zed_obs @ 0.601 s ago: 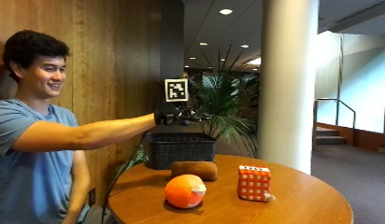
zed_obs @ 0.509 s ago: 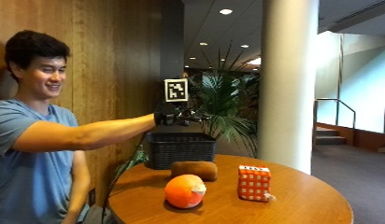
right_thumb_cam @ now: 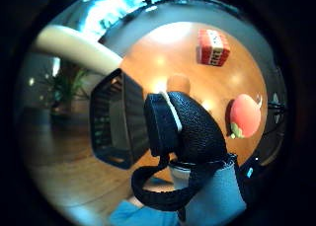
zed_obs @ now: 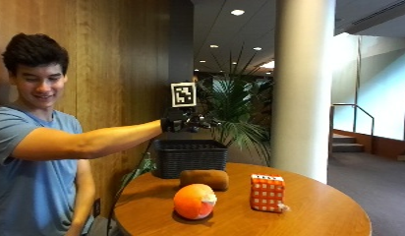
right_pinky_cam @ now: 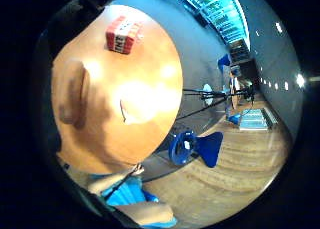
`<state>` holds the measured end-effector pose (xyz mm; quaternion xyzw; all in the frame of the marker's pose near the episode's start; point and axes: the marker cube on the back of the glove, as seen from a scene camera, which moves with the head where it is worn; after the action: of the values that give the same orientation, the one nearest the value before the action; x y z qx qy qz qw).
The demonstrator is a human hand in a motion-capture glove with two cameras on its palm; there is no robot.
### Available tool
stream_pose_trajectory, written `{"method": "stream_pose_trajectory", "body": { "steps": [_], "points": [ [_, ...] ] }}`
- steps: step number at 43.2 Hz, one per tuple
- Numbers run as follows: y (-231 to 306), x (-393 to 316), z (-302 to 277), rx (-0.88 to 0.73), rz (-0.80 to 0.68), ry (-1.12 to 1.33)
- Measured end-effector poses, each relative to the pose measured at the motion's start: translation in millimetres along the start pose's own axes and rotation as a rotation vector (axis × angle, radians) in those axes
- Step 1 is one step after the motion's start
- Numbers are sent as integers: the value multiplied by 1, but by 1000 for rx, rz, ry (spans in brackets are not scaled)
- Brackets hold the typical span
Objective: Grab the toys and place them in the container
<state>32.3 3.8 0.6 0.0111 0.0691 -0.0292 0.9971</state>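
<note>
A round wooden table (zed_obs: 320, 206) stands in a lobby with wood-panelled wall, a white column and a potted palm behind. The gloved right hand (zed_obs: 186, 122) is held out at arm's length above the black basket (zed_obs: 189, 157); whether its fingers are apart or curled cannot be told, since the outside view shows only a dark shape at the wrist and the thumb-side palm view shows a strapped pad, not fingertips. Nothing is seen in the hand. Directly under it sits the basket, at the table's far edge by the wall. Outward from there, all toward the person's side of the basket, lie the three toys: a brown loaf-shaped toy (zed_obs: 204, 179) just in front of the basket with its long axis running across the table, then an orange round toy (zed_obs: 193, 200) nearer the front edge, and a red-and-white block toy (zed_obs: 267, 192) upright, well apart to the side nearest the column. For a next pick, the hand would likely need to come down and back from the basket; the brown toy is nearest. The thumb-side palm view shows the basket's open mouth; it seems empty there. The little-finger view misses the basket but shows the block across the tabletop.
</note>
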Motion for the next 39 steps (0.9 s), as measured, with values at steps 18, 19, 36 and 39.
{"method": "stream_pose_trajectory", "body": {
  "steps": [18,19,36,39],
  "points": [
    [0,42,-8,8,47,-23],
    [-1,48,-7,3,73,-26],
    [7,119,66,-170,171,-41],
    [7,126,83,-197,227,-55]
  ]
}}
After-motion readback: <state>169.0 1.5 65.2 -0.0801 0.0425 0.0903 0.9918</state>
